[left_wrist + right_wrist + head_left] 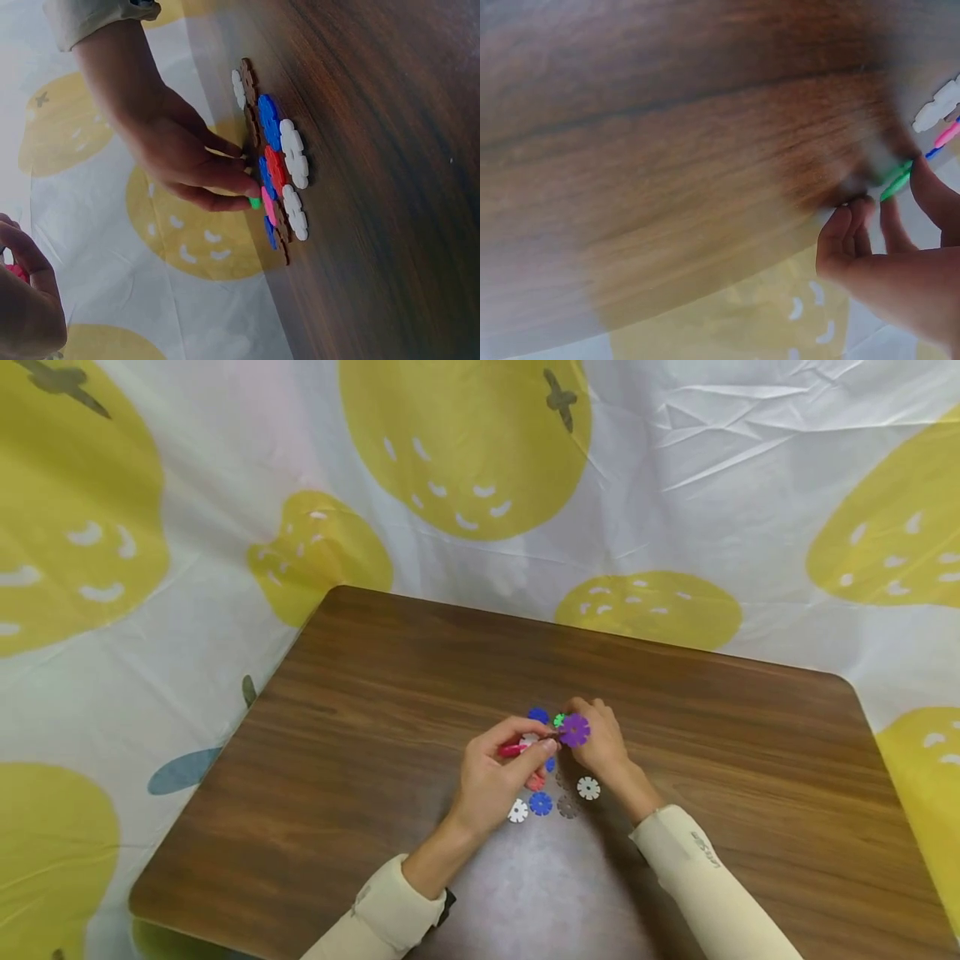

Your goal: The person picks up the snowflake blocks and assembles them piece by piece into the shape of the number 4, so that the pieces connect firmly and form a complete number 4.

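Observation:
In the head view my left hand (pixel 491 781) pinches a small joined piece of notched plastic discs. A pinkish-red disc (pixel 512 749) shows at its fingers, and a purple disc (pixel 575 730) sticks out at the far end. My right hand (pixel 600 739) reaches down to the table behind the purple disc. Between its thumb and a finger it pinches a green disc (pixel 896 182), also visible in the left wrist view beside the right hand (pixel 187 154). Around both hands lie loose discs: a blue disc (pixel 541 803), a white disc (pixel 588 788) and a brown disc (pixel 567 807).
The discs form a small cluster on the brown wood-grain table (pixel 360 710). Another white disc (pixel 517 811) lies at the near edge of that cluster. Behind the table hangs a white cloth (pixel 480 560) with yellow fruit prints.

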The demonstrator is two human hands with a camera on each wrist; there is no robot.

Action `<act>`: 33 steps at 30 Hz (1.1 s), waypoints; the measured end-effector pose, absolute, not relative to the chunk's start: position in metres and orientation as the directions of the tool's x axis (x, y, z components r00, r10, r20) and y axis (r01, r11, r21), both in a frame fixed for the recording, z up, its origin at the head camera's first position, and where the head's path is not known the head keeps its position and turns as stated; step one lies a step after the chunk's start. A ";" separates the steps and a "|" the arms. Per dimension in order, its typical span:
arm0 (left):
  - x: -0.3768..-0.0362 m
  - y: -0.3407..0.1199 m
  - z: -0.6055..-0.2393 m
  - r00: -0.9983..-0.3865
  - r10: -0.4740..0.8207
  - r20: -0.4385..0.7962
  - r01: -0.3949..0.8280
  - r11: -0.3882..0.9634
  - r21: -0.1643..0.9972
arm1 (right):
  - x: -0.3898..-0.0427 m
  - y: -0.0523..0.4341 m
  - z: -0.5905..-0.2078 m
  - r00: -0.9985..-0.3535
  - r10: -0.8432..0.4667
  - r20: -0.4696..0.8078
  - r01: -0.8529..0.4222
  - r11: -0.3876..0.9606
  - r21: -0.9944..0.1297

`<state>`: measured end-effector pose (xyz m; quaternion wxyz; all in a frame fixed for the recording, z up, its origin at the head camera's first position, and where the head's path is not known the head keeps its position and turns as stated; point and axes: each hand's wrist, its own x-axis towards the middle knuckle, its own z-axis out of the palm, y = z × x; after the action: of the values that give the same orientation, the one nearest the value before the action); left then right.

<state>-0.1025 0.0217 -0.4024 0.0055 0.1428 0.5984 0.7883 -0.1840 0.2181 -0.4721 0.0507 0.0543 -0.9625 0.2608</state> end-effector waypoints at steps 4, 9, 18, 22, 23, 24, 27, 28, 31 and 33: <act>-0.102 0.022 -0.403 -0.959 0.176 0.222 0.164 -0.296 0.941 | -0.181 0.219 -0.471 -0.997 -0.047 0.069 -0.076 0.849 -0.523; -0.103 0.020 -0.405 -0.961 0.158 0.226 0.175 -0.285 0.943 | -0.179 0.218 -0.469 -1.000 -0.016 0.025 -0.027 0.850 -0.527; -0.101 0.020 -0.405 -0.963 0.155 0.222 0.172 -0.284 0.943 | -0.169 0.224 -0.455 -0.999 0.045 -0.021 0.048 0.746 -0.664; -0.100 0.022 -0.405 -0.964 0.157 0.215 0.163 -0.290 0.943 | -0.160 0.227 -0.435 -0.996 0.051 -0.067 0.084 0.636 -0.767; -0.100 0.023 -0.405 -0.964 0.156 0.215 0.163 -0.292 0.942 | -0.157 0.228 -0.430 -0.996 0.049 -0.068 0.084 0.615 -0.784; -0.100 0.023 -0.405 -0.964 0.157 0.215 0.163 -0.294 0.942 | -0.154 0.228 -0.425 -0.997 0.047 -0.067 0.082 0.597 -0.798; -0.101 0.023 -0.405 -0.964 0.155 0.216 0.164 -0.293 0.942 | -0.146 0.228 -0.413 -0.998 0.038 -0.056 0.068 0.555 -0.829; -0.101 0.023 -0.406 -0.964 0.154 0.217 0.166 -0.292 0.942 | -0.143 0.228 -0.410 -0.998 0.038 -0.048 0.061 0.544 -0.837; -0.101 0.023 -0.407 -0.964 0.155 0.218 0.166 -0.289 0.943 | -0.134 0.228 -0.399 -0.999 0.038 -0.022 0.039 0.523 -0.851; -0.101 0.023 -0.408 -0.964 0.155 0.218 0.166 -0.289 0.943 | -0.128 0.228 -0.392 -0.999 0.036 0.005 0.014 0.517 -0.856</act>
<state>-0.1015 0.0234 -0.4076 -0.0036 0.1349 0.5961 0.7915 -0.1279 0.2278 -0.3920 0.0112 -0.0145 -0.8709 0.4911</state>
